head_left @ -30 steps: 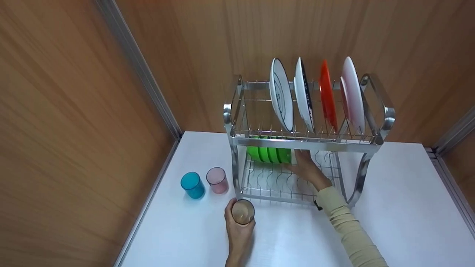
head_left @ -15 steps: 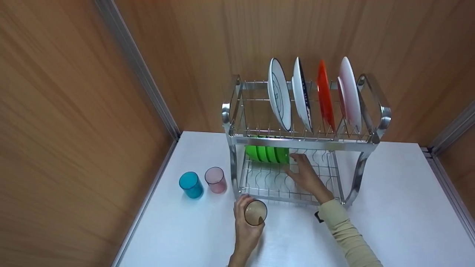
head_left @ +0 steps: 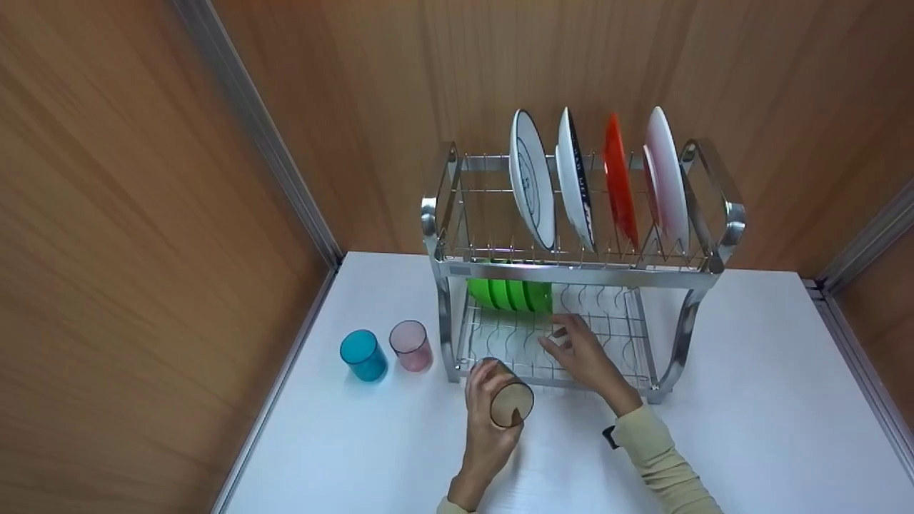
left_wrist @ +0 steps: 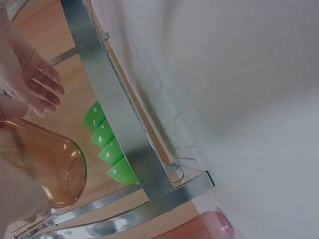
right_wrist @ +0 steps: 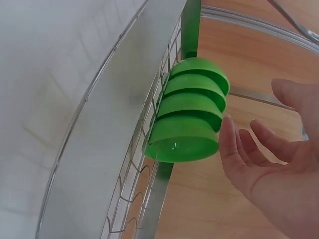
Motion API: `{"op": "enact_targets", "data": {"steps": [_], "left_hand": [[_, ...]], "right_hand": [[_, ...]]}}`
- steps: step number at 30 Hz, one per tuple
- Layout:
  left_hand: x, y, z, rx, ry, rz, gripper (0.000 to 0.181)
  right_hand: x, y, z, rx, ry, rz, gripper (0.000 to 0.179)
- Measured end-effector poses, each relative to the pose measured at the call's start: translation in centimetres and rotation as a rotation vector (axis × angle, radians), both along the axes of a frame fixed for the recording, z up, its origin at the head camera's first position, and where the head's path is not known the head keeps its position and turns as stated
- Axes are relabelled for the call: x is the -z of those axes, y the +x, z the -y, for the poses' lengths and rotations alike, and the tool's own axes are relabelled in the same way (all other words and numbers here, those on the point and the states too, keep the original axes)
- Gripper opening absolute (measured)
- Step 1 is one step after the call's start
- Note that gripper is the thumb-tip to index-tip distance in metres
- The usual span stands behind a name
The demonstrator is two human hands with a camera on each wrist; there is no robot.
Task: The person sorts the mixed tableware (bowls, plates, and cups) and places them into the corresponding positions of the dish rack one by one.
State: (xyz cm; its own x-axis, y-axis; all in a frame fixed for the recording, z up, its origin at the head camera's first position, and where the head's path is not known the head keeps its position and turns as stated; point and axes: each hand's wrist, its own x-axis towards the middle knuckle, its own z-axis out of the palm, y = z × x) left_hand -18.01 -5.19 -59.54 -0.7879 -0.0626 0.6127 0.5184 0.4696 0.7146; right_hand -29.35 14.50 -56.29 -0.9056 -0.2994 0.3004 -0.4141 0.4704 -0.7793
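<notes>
My left hand [head_left: 487,439] grips a brown see-through drinking glass [head_left: 513,405] at the front edge of the metal dish rack [head_left: 585,275]. The glass is tilted, its mouth facing the camera; its tinted side [left_wrist: 57,167] shows in the left wrist view. My right hand [head_left: 589,360] hovers over the rack's lower tier with fingers loosely bent and nothing in them. Just beyond its fingertips, several green bowls [head_left: 508,295] stand on edge in a row at the left of that tier. The right wrist view shows the nearest bowl [right_wrist: 182,142] beside those fingers.
Left of the rack stand a blue glass [head_left: 364,355] and a pink glass [head_left: 411,347] on the white table [head_left: 343,442]. Upright in the top tier are two white plates, a red plate [head_left: 620,182] and a pink plate [head_left: 668,182]. Wooden panels enclose the back and sides.
My right hand has drawn back from the green bowls toward the rack's front. My left hand has moved right and closer to the rack, and the brown glass has tipped over toward me.
</notes>
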Motion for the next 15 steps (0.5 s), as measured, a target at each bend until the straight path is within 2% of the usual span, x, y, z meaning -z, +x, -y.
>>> {"op": "enact_targets", "data": {"steps": [3,6,12,15], "left_hand": [[-0.3,-0.2,-0.3,0.01,-0.04,-0.022,0.08],[-0.5,-0.4,-0.7,0.021,-0.062,-0.052,0.08],[-0.6,-1.1,-1.5,0.06,-0.056,-0.102,0.083],[-0.7,-1.3,-1.7,0.077,-0.101,-0.135,0.082]], "right_hand": [[-0.1,0.8,0.3,-0.029,-0.021,-0.043,0.038],[-0.3,1.6,0.5,-0.042,-0.042,-0.028,0.036],[-0.6,2.9,0.7,-0.021,-0.083,0.117,0.034],[-0.7,3.5,0.8,-0.031,-0.135,0.221,0.036]]}}
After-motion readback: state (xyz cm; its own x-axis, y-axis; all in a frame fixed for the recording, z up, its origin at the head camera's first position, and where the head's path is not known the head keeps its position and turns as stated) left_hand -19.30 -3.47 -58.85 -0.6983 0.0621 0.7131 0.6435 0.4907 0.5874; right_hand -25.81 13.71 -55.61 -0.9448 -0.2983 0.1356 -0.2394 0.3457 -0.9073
